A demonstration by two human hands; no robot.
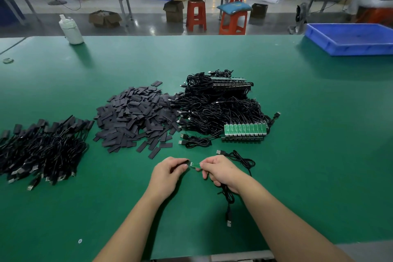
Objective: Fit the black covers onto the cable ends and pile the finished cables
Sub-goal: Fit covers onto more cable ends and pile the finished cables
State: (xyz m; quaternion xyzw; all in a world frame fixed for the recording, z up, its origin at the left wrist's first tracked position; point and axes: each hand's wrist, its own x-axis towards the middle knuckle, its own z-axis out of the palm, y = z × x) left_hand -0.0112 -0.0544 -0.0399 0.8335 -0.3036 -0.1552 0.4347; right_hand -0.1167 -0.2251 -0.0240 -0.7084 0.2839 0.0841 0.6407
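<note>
My left hand (170, 171) pinches a black cover (183, 162) at its fingertips. My right hand (221, 169) grips a black cable (228, 195) whose small green board end (195, 165) sticks out toward the cover; the two nearly touch. The cable hangs below my right hand, with a USB plug (228, 220) lying on the mat. A heap of loose black covers (136, 117) lies ahead at centre. A tangle of uncovered cables (221, 104) with a strip of green boards (244, 130) sits to its right. The pile of covered cables (40, 149) lies at the left.
Another loose cable (238, 156) lies just beyond my right hand. A blue tray (350, 38) stands at the far right, a white bottle (71, 30) at the far left of the green mat (319, 134). Stools and benches stand behind.
</note>
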